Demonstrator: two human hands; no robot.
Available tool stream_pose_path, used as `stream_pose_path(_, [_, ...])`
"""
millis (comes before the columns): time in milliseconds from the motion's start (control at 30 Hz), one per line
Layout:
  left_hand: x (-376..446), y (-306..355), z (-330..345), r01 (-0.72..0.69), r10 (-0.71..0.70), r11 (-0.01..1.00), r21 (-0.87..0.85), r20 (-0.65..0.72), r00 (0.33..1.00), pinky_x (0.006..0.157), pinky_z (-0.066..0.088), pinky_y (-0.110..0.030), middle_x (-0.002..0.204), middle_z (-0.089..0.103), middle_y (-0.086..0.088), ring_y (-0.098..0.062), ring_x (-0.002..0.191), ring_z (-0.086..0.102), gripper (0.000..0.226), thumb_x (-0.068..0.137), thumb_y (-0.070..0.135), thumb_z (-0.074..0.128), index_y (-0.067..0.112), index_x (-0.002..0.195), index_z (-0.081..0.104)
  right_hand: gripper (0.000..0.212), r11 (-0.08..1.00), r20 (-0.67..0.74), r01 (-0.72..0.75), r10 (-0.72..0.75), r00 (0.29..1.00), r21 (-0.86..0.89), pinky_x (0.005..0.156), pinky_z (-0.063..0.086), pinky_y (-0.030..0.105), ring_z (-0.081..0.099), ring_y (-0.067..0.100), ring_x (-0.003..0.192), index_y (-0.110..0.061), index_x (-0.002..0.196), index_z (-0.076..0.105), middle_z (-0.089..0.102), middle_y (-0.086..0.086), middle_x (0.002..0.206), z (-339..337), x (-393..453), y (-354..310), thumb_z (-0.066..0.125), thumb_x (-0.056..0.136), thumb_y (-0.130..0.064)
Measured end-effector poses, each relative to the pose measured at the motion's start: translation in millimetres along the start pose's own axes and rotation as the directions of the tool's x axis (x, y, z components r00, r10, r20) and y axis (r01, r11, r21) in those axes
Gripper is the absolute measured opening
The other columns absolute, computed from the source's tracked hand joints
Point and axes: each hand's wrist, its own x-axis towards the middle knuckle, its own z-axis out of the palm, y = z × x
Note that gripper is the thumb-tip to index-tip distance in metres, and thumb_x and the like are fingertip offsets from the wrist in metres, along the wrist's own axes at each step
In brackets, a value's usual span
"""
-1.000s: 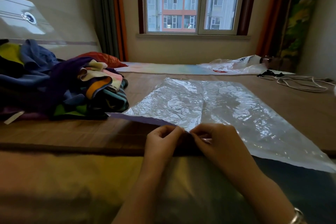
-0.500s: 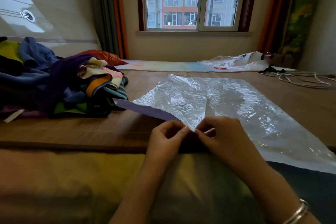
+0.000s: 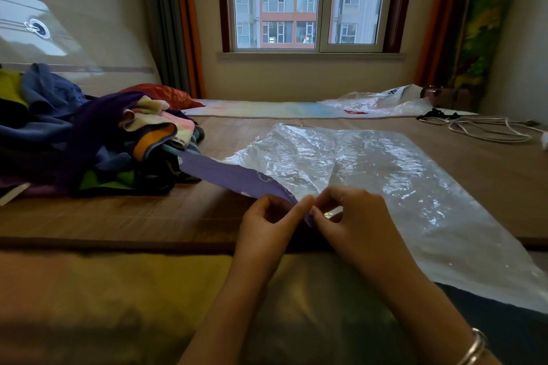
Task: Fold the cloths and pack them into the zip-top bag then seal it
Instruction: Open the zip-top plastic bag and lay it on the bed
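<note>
A large clear zip-top bag (image 3: 385, 184) lies crinkled on the brown mat, its purple zip strip (image 3: 231, 176) running along the near left edge. My left hand (image 3: 268, 225) and my right hand (image 3: 355, 222) meet at the near end of that strip, each pinching the bag's edge between thumb and fingers and lifting it slightly off the mat. A heap of mixed cloths (image 3: 89, 139), blue, purple, yellow, cream and green, sits unfolded at the left, touching the far end of the purple strip.
A second crumpled plastic bag (image 3: 382, 102) lies at the back right near the wall. White cables (image 3: 489, 130) coil at the far right. A red cushion (image 3: 166, 95) sits behind the cloths. A yellowish blanket (image 3: 118, 290) covers the near edge.
Both hands have lifted the bag's near edge higher, and the purple strip now rises off the mat. The fingers stay pinched together at the same spot.
</note>
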Motion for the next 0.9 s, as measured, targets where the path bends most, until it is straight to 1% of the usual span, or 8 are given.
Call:
stream_pose_path(67, [0.3, 1.1, -2.1, 0.008, -0.008, 1.000, 0.004, 0.005, 1.000, 0.085, 0.056, -0.044, 0.085, 0.072, -0.008, -0.020, 0.086, 0.070, 0.030, 0.076, 0.035, 0.075, 0.009, 0.090, 0.068, 0.003, 1.000, 0.011, -0.002, 0.002, 1.000, 0.021, 0.072, 0.055, 0.018, 0.064, 0.001, 0.068, -0.025, 0.084, 0.069, 0.064, -0.016, 0.077, 0.3, 0.2, -0.6, 0.070, 0.084, -0.028])
stream_pose_path(200, [0.6, -0.3, -6.0, 0.017, -0.017, 1.000, 0.001, 0.061, 0.998, 0.087, 0.055, -0.045, 0.085, 0.073, -0.006, -0.019, 0.087, 0.070, 0.017, 0.084, 0.026, 0.070, 0.011, 0.090, 0.071, 0.003, 0.998, 0.019, -0.036, 0.035, 0.999, 0.049, 0.074, 0.056, 0.020, 0.065, 0.000, 0.069, -0.026, 0.083, 0.070, 0.062, -0.020, 0.074, -0.6, 2.3, 1.3, 0.072, 0.083, -0.028])
stream_pose_path(333, [4.3, -4.3, -9.4, 0.032, -0.030, 0.999, -0.019, 0.088, 0.996, 0.090, 0.052, -0.053, 0.086, 0.073, -0.011, -0.027, 0.091, 0.070, 0.008, 0.086, 0.019, 0.069, 0.013, 0.084, 0.072, 0.003, 0.999, 0.034, -0.022, 0.021, 0.999, 0.042, 0.075, 0.055, 0.020, 0.065, 0.000, 0.069, -0.028, 0.085, 0.069, 0.062, -0.021, 0.076, 2.2, 2.0, 0.9, 0.071, 0.083, -0.030])
stream_pose_path(467, [4.3, -2.3, -9.3, 0.026, -0.019, 0.997, -0.071, 0.102, 0.995, 0.093, 0.052, -0.050, 0.091, 0.074, -0.011, -0.026, 0.094, 0.069, 0.009, 0.087, 0.013, 0.065, 0.010, 0.092, 0.072, 0.009, 0.998, 0.129, -0.015, 0.006, 0.992, 0.065, 0.073, 0.056, 0.018, 0.066, -0.004, 0.071, -0.029, 0.091, 0.071, 0.061, -0.027, 0.077, -1.6, 1.9, -0.3, 0.069, 0.084, -0.035])
stream_pose_path(567, [2.6, -2.2, -7.4, -0.015, 0.020, 0.999, -0.041, 0.130, 0.991, 0.089, 0.054, -0.047, 0.092, 0.072, -0.013, -0.025, 0.091, 0.070, 0.011, 0.087, 0.015, 0.065, 0.007, 0.092, 0.072, 0.011, 0.999, 0.141, -0.014, 0.010, 0.990, 0.031, 0.073, 0.055, 0.018, 0.065, -0.002, 0.073, -0.025, 0.092, 0.074, 0.068, -0.018, 0.079, -4.7, 1.9, 0.3, 0.068, 0.085, -0.031])
stream_pose_path(667, [1.2, -2.6, -3.5, -0.084, 0.085, 0.996, -0.015, 0.115, 0.990, 0.084, 0.057, -0.041, 0.092, 0.069, -0.018, -0.028, 0.089, 0.069, 0.010, 0.086, 0.011, 0.066, 0.001, 0.089, 0.070, 0.010, 0.998, 0.144, -0.002, 0.011, 0.989, -0.065, 0.074, 0.055, 0.023, 0.065, 0.004, 0.072, -0.022, 0.090, 0.074, 0.072, -0.007, 0.082, -2.5, 0.8, -1.8, 0.066, 0.086, -0.027])
stream_pose_path(767, [0.6, -1.8, 0.7, -0.141, 0.141, 0.990, -0.001, 0.076, 0.987, 0.082, 0.057, -0.039, 0.090, 0.068, -0.018, -0.028, 0.087, 0.068, 0.007, 0.086, 0.008, 0.066, 0.001, 0.086, 0.069, 0.009, 0.994, 0.068, -0.007, 0.015, 0.998, -0.110, 0.072, 0.053, 0.022, 0.063, 0.006, 0.070, -0.019, 0.086, 0.073, 0.071, -0.003, 0.080, 2.0, -1.9, -4.9, 0.065, 0.086, -0.024])
stream_pose_path(900, [0.9, -2.6, 4.9, -0.181, 0.181, 0.983, 0.010, 0.026, 0.983, 0.081, 0.057, -0.038, 0.088, 0.071, -0.012, -0.023, 0.084, 0.070, 0.008, 0.086, 0.008, 0.066, 0.003, 0.090, 0.071, 0.009, 0.997, -0.091, -0.040, 0.033, 0.995, -0.070, 0.064, 0.047, 0.014, 0.061, 0.006, 0.067, -0.017, 0.083, 0.072, 0.070, -0.003, 0.076, 10.0, -6.7, -8.4, 0.065, 0.085, -0.023])
